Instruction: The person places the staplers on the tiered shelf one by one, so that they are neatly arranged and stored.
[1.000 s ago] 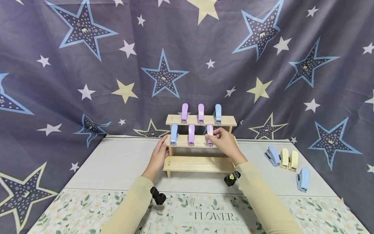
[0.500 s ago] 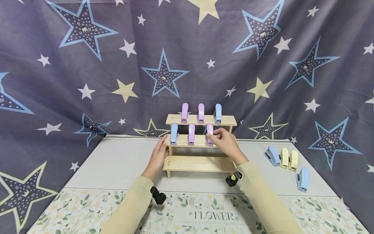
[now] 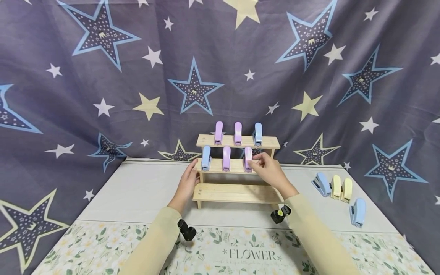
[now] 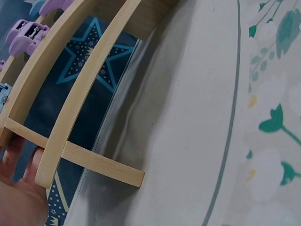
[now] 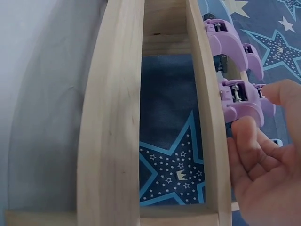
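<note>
A three-tier wooden shelf (image 3: 237, 193) stands in the middle of the table. My right hand (image 3: 271, 172) is at the right end of its middle tier, beside a purple stapler (image 3: 248, 158). In the right wrist view, the thumb and bent fingers (image 5: 245, 134) lie close around that purple stapler (image 5: 240, 101) without closing on it. My left hand (image 3: 187, 181) rests against the shelf's left end, its fingers partly hidden behind the side upright in the left wrist view. A blue stapler (image 3: 206, 157) and another purple stapler (image 3: 226, 158) share the middle tier.
The top tier holds two purple staplers (image 3: 218, 133) and a blue stapler (image 3: 258, 134). On the table to the right are two yellow staplers (image 3: 335, 187) and two blue staplers (image 3: 359, 212). A star-patterned curtain (image 3: 137, 76) hangs behind.
My right hand has loosened from the right purple stapler, its thumb slipping from the front toward the right side. The stapler stays on the middle tier. My left hand keeps its place.
</note>
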The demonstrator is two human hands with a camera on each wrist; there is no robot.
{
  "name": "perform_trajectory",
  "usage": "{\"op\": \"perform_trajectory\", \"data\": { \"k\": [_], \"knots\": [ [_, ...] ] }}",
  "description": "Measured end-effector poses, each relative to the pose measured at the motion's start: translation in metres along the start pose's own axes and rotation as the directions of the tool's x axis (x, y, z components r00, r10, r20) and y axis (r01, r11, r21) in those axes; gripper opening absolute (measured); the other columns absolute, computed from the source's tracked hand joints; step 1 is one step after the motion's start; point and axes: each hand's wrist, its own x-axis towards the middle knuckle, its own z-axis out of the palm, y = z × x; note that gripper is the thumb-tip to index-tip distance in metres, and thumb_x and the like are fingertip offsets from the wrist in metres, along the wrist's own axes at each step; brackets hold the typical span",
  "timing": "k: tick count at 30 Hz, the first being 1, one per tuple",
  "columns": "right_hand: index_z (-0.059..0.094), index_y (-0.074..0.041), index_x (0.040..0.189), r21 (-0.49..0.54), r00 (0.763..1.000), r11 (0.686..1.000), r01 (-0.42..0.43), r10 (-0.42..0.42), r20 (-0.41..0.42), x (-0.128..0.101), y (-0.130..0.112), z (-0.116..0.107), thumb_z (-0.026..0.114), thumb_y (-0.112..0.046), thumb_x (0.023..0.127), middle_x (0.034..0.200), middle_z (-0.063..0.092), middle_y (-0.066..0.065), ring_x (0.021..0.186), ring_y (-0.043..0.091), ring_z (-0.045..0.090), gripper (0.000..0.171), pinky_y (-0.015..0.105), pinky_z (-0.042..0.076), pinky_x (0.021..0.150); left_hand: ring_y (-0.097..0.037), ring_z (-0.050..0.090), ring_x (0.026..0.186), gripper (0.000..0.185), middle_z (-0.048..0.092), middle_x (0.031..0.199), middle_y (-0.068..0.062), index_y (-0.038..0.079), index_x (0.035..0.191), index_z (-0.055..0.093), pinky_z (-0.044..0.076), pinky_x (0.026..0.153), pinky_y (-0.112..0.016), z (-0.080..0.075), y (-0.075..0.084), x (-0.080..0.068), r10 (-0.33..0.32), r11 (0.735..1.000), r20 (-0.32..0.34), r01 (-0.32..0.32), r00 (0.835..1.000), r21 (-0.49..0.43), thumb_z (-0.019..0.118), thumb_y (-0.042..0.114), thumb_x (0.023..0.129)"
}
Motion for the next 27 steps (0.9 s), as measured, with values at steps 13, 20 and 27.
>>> {"op": "perform_trajectory", "data": {
  "k": [13,20,27],
  "knots": [
    [0.062,-0.003,0.120,-0.052,0.996,0.997,0.060,-0.057,0.071,-0.019,0.009,-0.035,0.064,-0.028,0.098,0.098,0.069,0.007,0.082,0.020,0.065,0.034,0.034,0.053,0.071,-0.046,0.037,0.138,0.048,0.026,0.159,-0.026,0.005,0.158,0.027,0.034,0.115,-0.052,-0.002,0.012,-0.006,-0.010,0.999,0.038,0.012,0.999,-0.041,0.027,0.014,0.111],
    [0.061,0.001,0.121,-0.106,0.993,0.992,0.071,-0.061,0.100,-0.033,0.022,-0.061,0.063,-0.024,0.099,0.100,0.070,0.011,0.082,0.021,0.066,0.033,0.033,0.053,0.068,-0.043,0.040,0.138,0.047,0.030,0.159,-0.022,0.012,0.158,0.030,0.036,0.115,-0.049,-0.002,0.002,-0.001,0.000,1.000,0.004,0.000,1.000,-0.032,0.028,0.019,0.112],
    [0.063,0.001,0.120,-0.180,0.994,0.983,0.028,-0.008,0.112,-0.052,0.038,-0.091,0.064,-0.024,0.099,0.100,0.070,0.010,0.078,0.018,0.066,0.033,0.032,0.053,0.064,-0.041,0.042,0.137,0.047,0.032,0.158,-0.022,0.012,0.158,0.031,0.039,0.114,-0.048,-0.001,0.001,-0.001,-0.009,1.000,-0.005,0.009,1.000,-0.016,0.029,0.019,0.111]
  ]
}}
